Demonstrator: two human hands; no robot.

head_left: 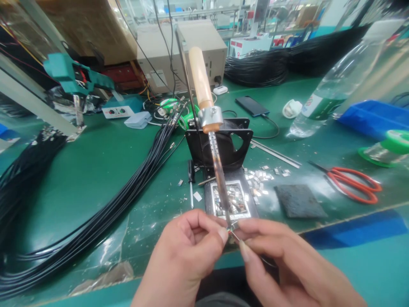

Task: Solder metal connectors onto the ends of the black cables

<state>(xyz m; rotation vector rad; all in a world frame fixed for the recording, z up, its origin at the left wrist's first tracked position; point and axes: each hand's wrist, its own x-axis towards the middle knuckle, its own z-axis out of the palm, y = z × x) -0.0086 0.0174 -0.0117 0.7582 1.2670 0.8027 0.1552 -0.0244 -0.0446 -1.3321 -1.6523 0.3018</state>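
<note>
A soldering iron (201,81) with a wooden handle is clamped tip down in front of me, its tip just above my fingertips. My left hand (194,243) pinches a small wire end (229,231) with a red bit showing; most of it is hidden by the fingers. Close by on the right, my right hand (271,251) pinches a thin silvery strand that looks like solder wire (235,236), pointing toward the tip. Beneath the iron lies a framed tray (209,200) holding small metal pieces.
A black fan (220,147) stands behind the iron. Black cables (128,192) curve along the left. To the right are a dark pad (299,200), orange-handled scissors (354,183), a solder spool (388,147) and a water bottle (335,89). A screwdriver (191,179) lies left of the tray.
</note>
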